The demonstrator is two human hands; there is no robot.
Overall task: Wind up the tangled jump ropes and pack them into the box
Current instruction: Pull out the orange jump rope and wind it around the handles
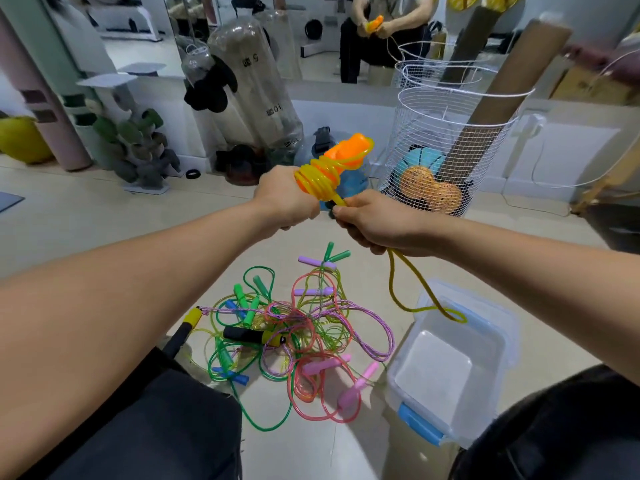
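A: Head view: left hand point(285, 199) gripped the orange handles point(341, 157), fingers closed round them, several coils of yellow rope point(317, 183) already wrapped on. Right hand point(372, 221) pinched the rope just below the coils. Slack tail hung down at 5 o'clock, its loop draped over the clear box point(450, 372) rim.

B: Rest of the ropes?

A: Tangled pile point(294, 337) lay on the floor at 6 o'clock, just left of the box, which held nothing.

B: Advice for the wrap?

A: Probably keep light tension, lay turns side by side, feed slack through the right fingers so the tail doesn't snag the rim.
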